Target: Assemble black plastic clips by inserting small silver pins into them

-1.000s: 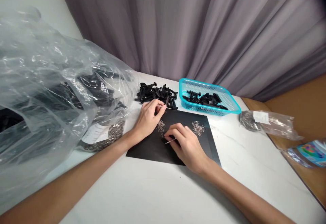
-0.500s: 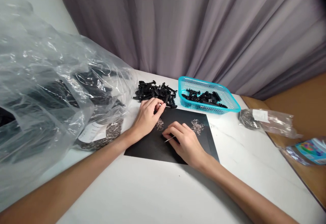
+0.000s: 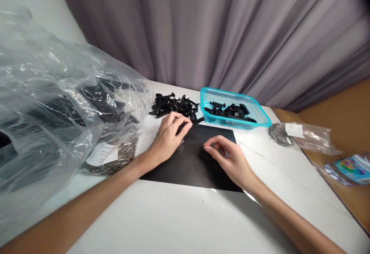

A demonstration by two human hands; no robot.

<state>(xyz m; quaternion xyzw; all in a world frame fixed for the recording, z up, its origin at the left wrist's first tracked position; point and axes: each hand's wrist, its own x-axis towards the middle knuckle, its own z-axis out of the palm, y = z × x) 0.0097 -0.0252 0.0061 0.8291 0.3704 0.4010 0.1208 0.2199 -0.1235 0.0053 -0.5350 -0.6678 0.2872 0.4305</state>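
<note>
My left hand rests on the near-left edge of a black mat. Its fingers are curled, and the fingertips pinch a black plastic part beside a loose pile of black plastic parts. A small heap of thin metal pins lies on the mat just under this hand. My right hand hovers over the middle of the mat. Its thumb and forefinger are pinched together, and what they hold is too small to see.
A teal basket with more black parts stands behind the mat. A big clear plastic bag fills the left side, with a bag of metal pins at its foot. Another small bag and a colourful packet lie at right.
My right hand has lifted from the mat and moved right, its pin no longer visible. My left hand has shifted slightly and now pinches a black part at its fingertips.
</note>
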